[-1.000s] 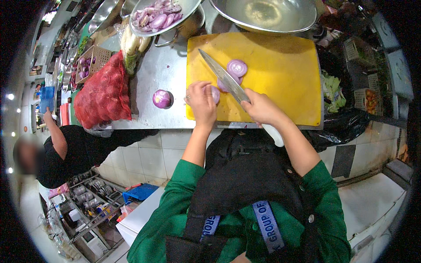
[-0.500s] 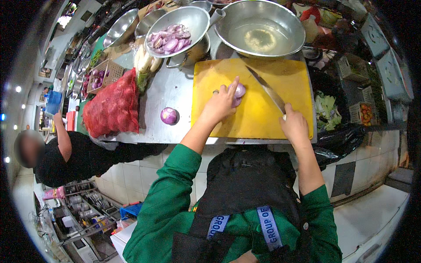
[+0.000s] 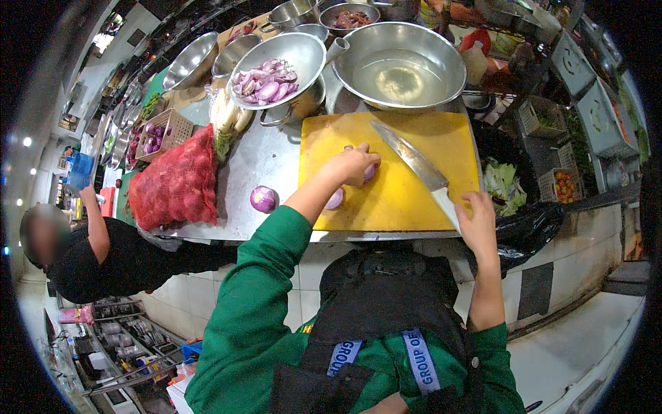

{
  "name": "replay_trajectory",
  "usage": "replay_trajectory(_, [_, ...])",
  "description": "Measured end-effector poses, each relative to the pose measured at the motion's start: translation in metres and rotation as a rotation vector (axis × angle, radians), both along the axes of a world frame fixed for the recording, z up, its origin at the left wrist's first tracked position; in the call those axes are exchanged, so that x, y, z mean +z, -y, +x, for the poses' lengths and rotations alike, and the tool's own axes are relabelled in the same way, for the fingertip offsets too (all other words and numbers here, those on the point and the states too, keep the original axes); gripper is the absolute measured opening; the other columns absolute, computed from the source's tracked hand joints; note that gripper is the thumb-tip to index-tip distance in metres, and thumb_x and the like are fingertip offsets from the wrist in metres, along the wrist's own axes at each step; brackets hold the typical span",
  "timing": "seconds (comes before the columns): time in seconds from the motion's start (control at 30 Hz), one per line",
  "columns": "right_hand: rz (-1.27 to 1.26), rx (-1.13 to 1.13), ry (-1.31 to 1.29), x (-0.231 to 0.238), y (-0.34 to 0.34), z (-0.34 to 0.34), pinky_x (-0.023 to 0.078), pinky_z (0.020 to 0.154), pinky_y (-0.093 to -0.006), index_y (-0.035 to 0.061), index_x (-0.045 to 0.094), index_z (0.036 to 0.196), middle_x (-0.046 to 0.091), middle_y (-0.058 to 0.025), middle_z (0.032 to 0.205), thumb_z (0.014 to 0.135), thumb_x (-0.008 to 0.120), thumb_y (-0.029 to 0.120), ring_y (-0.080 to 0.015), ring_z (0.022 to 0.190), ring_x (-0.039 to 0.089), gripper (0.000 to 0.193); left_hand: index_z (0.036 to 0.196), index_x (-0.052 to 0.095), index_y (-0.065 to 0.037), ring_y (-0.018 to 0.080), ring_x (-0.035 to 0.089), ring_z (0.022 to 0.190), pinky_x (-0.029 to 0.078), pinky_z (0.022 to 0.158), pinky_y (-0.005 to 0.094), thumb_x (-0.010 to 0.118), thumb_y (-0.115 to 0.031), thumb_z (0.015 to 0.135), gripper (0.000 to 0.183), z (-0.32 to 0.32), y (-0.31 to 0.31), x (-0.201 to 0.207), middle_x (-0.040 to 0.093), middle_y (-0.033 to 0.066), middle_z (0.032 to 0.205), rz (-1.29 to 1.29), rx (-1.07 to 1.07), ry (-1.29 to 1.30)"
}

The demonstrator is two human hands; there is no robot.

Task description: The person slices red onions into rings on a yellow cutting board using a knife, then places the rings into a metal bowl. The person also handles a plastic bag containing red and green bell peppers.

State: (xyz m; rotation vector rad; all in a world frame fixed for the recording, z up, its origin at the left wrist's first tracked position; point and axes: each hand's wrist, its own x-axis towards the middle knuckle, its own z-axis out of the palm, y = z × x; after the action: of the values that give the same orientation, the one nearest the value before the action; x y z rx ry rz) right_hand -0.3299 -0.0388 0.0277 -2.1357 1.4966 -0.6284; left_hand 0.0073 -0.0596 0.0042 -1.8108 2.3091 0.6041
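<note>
"Down on the yellow cutting board (image 3: pixel 407 210), what've you got?"

"Watching remotely from my end, I see a kitchen knife (image 3: pixel 414 159) slanting across it, tip up and left, white handle (image 3: pixel 445 205) toward the near right corner. One purple onion piece (image 3: pixel 334 199) sits uncovered on the left side, and a second onion piece (image 3: pixel 371 174) pokes out from under my left hand (image 3: pixel 352 165)."

"Got a grip on it?"

"Fingers are together and bent down over it, but I honestly can't tell if they're clamped, since the hand hides the contact."

"Right hand (image 3: pixel 478 224)?"

"Right at the handle, fingers curled. Can't tell if they're pinching it or just beside it."

"Anything else around?"

"Whole purple onion (image 3: pixel 263 199) on the metal table (image 3: pixel 252 162), left of the board, with a red mesh sack (image 3: pixel 176 183) further left. Beyond the board's far edge, there's a metal bowl (image 3: pixel 307 55) of sliced onions (image 3: pixel 270 79) and a wider steel bowl (image 3: pixel 455 65) holding cloudy liquid (image 3: pixel 372 74)."
</note>
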Motion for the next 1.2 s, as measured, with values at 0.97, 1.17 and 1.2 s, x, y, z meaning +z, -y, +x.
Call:
replay_trajectory(0.97, [0.165, -0.378, 0.077, -0.025, -0.075, -0.074, 0.049, 0.075, -0.0348, -0.0006, 0.061, 0.095, 0.059, -0.0116, 0.089, 0.085, 0.065, 0.009, -0.0223, 0.079, 0.060, 0.014, 0.111, 0.049, 0.000, 0.0178, 0.064, 0.066, 0.055, 0.057, 0.0308, 0.067, -0.011, 0.072, 0.045, 0.111, -0.006, 0.042, 0.064, 0.0137, 0.090, -0.498, 0.800, -1.030])
replay_trajectory(1.17, [0.166, -0.397, 0.022, -0.028, -0.092, -0.084, 0.049, 0.076, -0.0381, 0.0008, 0.061, 0.096, 0.060, -0.0136, 0.091, 0.086, 0.064, 0.010, -0.0277, 0.083, 0.060, 0.014, 0.121, 0.050, 0.001, 0.0192, 0.065, 0.077, 0.055, 0.060, 0.0305, 0.066, -0.009, 0.075, 0.050, 0.210, 0.024, 0.104, 0.064, 0.0133, 0.098, -0.608, 0.760, -1.072])
replay_trajectory(1.2, [0.180, -0.406, 0.028, -0.029, -0.094, -0.083, 0.048, 0.076, -0.0384, 0.0008, 0.061, 0.096, 0.060, -0.0138, 0.091, 0.086, 0.064, 0.010, -0.0282, 0.084, 0.060, 0.014, 0.123, 0.050, 0.001, 0.0200, 0.065, 0.079, 0.055, 0.062, 0.0309, 0.067, -0.010, 0.075, 0.052, 0.218, 0.028, 0.106, 0.064, 0.0136, 0.099, -0.526, 0.791, -1.141])
